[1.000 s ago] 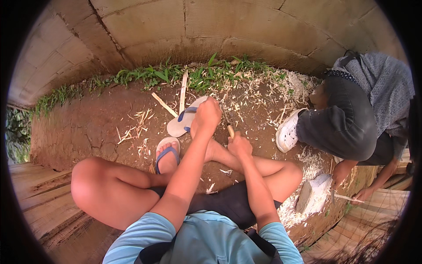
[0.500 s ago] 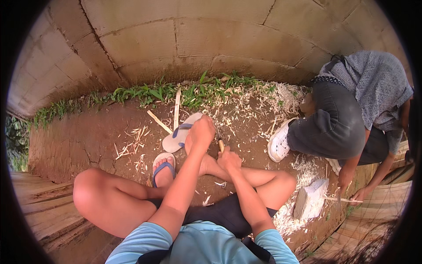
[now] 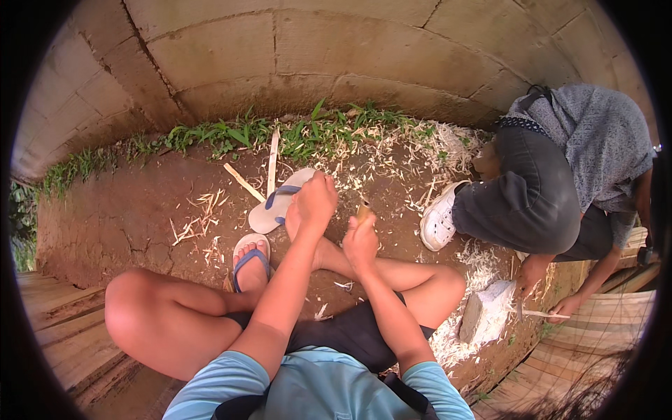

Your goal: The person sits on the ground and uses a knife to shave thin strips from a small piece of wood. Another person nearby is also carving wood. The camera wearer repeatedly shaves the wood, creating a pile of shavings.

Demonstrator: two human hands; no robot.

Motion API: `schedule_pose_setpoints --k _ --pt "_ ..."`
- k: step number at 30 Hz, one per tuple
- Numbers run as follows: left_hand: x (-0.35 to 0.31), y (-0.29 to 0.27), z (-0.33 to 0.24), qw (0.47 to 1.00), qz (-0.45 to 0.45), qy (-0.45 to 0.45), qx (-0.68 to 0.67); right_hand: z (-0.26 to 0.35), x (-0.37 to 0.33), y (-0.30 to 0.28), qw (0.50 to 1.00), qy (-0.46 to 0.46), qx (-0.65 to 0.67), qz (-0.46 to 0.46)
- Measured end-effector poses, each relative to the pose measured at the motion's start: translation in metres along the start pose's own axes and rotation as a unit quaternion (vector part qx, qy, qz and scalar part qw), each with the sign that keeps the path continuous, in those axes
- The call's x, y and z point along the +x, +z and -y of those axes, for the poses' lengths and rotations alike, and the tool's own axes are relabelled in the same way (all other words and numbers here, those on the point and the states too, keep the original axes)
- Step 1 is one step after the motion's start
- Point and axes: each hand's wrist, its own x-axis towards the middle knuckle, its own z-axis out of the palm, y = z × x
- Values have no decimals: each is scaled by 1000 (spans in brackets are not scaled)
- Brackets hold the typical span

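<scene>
My right hand (image 3: 360,243) is closed around the pale wooden handle of a knife (image 3: 364,211). The handle's end tips upward, and its blade is hard to make out now. To its left, my left hand (image 3: 313,203) is in a fist above my bent leg; whatever its fingers hold is hidden. The two hands are a short way apart. Just beyond the left hand lies an empty beige flip-flop (image 3: 269,218) with a blue strap. Another flip-flop (image 3: 252,262) is on my foot.
Two pale wood strips (image 3: 272,161) lie near the grass (image 3: 231,133) along a block wall (image 3: 336,49). Wood shavings (image 3: 483,262) litter the soil. At right, a crouching person (image 3: 539,189) holds a blade and a thin stick (image 3: 546,315) beside a pale block (image 3: 484,311).
The knife handle has tilted upward, and its blade no longer shows clearly. My left hand has shifted slightly upward in the picture. The other person's hands have moved a little.
</scene>
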Motion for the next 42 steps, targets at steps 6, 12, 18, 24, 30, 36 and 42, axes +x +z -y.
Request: schedule_pose_setpoints --k 6,12,18,24,30,36,42 --pt "0 0 6 1000 -8 -22 6 -7 9 0 982 24 -108 151" --pt "1 0 8 1000 -3 -22 -3 -16 11 -2 995 -66 75 16" --pt "3 2 13 999 3 -34 13 11 6 -29 952 -136 242 -129" --pt "1 -2 13 1000 -5 -24 -8 -6 16 -11 955 60 -153 246" --pt "3 1 16 1000 -20 -19 -7 -4 23 -33 995 -29 94 18" --pt "1 10 16 999 -3 -25 -42 5 8 -5 998 10 4 70" --pt "0 14 27 998 -16 -28 -51 0 19 -7 961 60 -113 247"
